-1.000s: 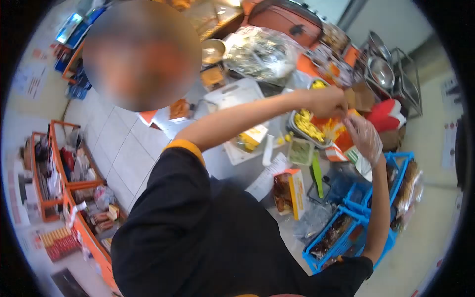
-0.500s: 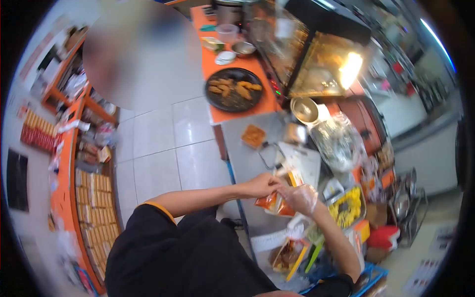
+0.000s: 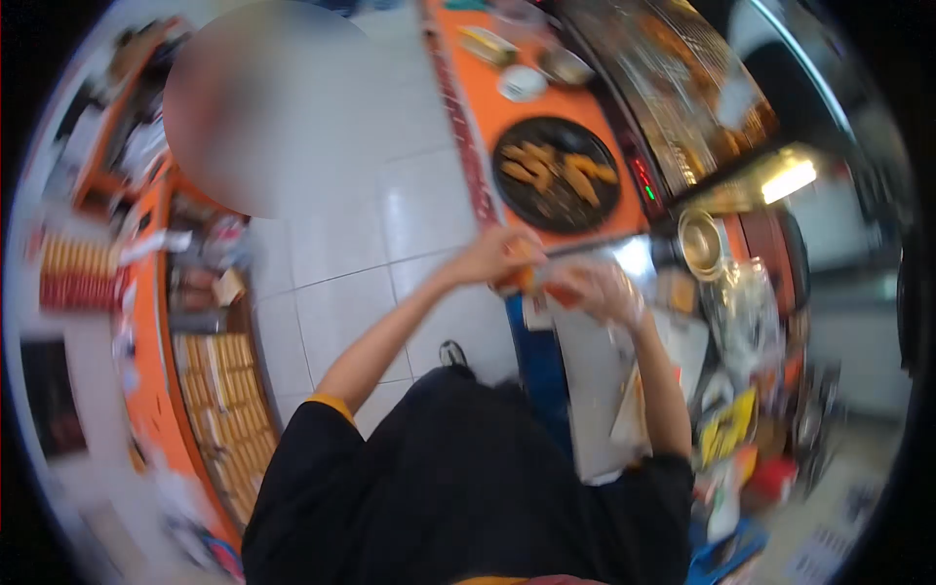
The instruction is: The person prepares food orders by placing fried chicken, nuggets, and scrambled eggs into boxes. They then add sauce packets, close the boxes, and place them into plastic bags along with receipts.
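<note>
My left hand [image 3: 492,257], bare, has its fingers closed on one side of an orange-and-red packet [image 3: 528,279], blurred by motion. In a clear plastic glove, my right hand [image 3: 603,291] grips the packet's other side, and its fingers cover part of it. Both hands are raised in front of me at the near edge of the orange counter. Just beyond them sits a round black plate [image 3: 558,217] with several golden fried pieces [image 3: 582,185] on it.
A lit glass display case [image 3: 682,97] stands beyond the plate. To the right are a metal bowl [image 3: 700,244], a clear plastic bag [image 3: 746,312] and a tray of yellow pieces [image 3: 729,427]. Orange shelving [image 3: 156,390] with stacked boxes [image 3: 219,409] lines the left; tiled floor [image 3: 341,283] lies between.
Both hands, with the packet between them, have moved from above the steel worktop toward the black plate. My view has shifted, bringing the plate closer.
</note>
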